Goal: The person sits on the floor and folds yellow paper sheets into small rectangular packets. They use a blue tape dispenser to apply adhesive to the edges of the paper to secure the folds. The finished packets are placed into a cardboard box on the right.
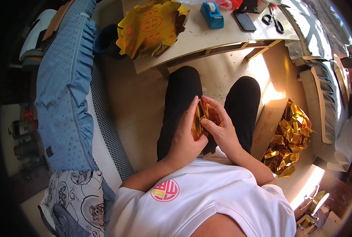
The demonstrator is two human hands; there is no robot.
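Above my lap, my left hand [187, 133] and my right hand [222, 130] hold a partly folded piece of gold foil paper [210, 111] between them. The fingertips of both hands meet near its far end, and my right thumb presses on its middle. Part of the foil is hidden behind the fingers. To my right on the floor, a cardboard box [263, 127] holds a heap of folded gold foil pieces [288, 139]. On the table lies a stack of yellow-gold paper with scalloped edges and red printing [152, 29].
The low table [190, 44] ahead bears a blue tape dispenser [212, 14], a black phone [244, 20] and black-handled scissors [273, 20]. A dark bin [107, 41] stands left of the table. A sofa with blue covers [64, 89] runs along my left; a patterned cushion [75, 201] lies nearer.
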